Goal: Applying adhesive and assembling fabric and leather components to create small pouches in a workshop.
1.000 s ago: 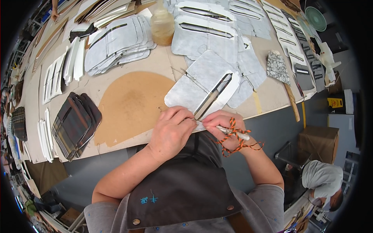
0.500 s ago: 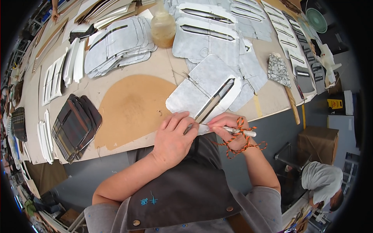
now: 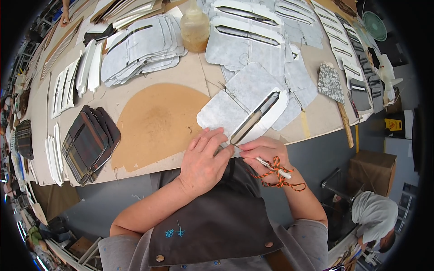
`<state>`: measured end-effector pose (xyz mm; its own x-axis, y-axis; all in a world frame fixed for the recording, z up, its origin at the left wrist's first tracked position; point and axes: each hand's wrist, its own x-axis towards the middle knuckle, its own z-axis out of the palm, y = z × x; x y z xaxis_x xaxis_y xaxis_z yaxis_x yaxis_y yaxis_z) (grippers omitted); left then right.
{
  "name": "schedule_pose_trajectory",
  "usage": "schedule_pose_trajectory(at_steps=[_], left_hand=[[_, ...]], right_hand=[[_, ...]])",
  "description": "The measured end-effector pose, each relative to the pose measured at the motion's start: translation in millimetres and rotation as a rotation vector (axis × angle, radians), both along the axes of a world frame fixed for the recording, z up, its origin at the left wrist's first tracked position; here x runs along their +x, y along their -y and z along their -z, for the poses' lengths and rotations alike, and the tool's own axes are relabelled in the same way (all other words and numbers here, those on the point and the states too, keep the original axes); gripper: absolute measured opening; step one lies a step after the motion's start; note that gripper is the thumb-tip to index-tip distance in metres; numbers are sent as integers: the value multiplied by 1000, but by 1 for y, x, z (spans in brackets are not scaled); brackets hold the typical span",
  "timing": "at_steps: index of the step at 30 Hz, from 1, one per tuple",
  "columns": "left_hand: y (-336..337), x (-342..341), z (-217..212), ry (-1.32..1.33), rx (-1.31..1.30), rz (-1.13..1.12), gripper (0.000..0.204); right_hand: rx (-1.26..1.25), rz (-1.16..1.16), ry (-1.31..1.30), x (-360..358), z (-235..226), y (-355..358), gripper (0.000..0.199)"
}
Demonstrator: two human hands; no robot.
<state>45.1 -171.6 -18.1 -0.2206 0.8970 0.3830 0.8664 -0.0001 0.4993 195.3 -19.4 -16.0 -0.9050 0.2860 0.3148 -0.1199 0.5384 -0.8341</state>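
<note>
Striped dark pieces (image 3: 88, 144): a fanned stack of plaid panels is lying far to the left of the left hand, beside white strips (image 3: 55, 153) at the table edge.
Brown board (image 3: 156, 124): a rounded tan sheet is lying on the worktable (image 3: 199, 74) just left of and above the left hand.
Left hand (image 3: 205, 158): it is being pressed flat, fingers spread open, on the near corner of the grey felt panel; nothing is being gripped by it.
Grey felt panel (image 3: 239, 97): the piece with a long slot is lying tilted on the table edge, running up and to the right from both hands, its near end being held down under the left fingers.
Slot strip (image 3: 255, 118): a dark and pale band is showing inside the slot, its lower end lying between the two hands.
Right hand (image 3: 264, 151): it is being kept closed around a white-handled tool, touching the left hand's fingertips.
White-handled tool (image 3: 273, 167): it is being gripped in the right fist, its handle sticking out to the right; the working tip is hidden by the fingers.
Orange and black cord (image 3: 282, 178): it is hanging in loops from the tool handle below the right wrist.
Brush (image 3: 334, 92): a speckled-headed, wooden-handled brush is lying well to the right of the right hand.
</note>
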Motion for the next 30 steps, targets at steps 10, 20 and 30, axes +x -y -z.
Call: schedule_pose_trajectory(at_steps=[10, 20, 30], left_hand=[[-2, -3, 0, 25, 57, 12, 18], [9, -21, -20, 670, 85, -43, 7], [-2, -11, -16, 35, -11, 107, 33]], right_hand=[[-255, 24, 24, 13, 0, -15, 7], [-330, 585, -347, 33, 17, -37, 35], [-543, 619, -459, -4, 3, -27, 59]])
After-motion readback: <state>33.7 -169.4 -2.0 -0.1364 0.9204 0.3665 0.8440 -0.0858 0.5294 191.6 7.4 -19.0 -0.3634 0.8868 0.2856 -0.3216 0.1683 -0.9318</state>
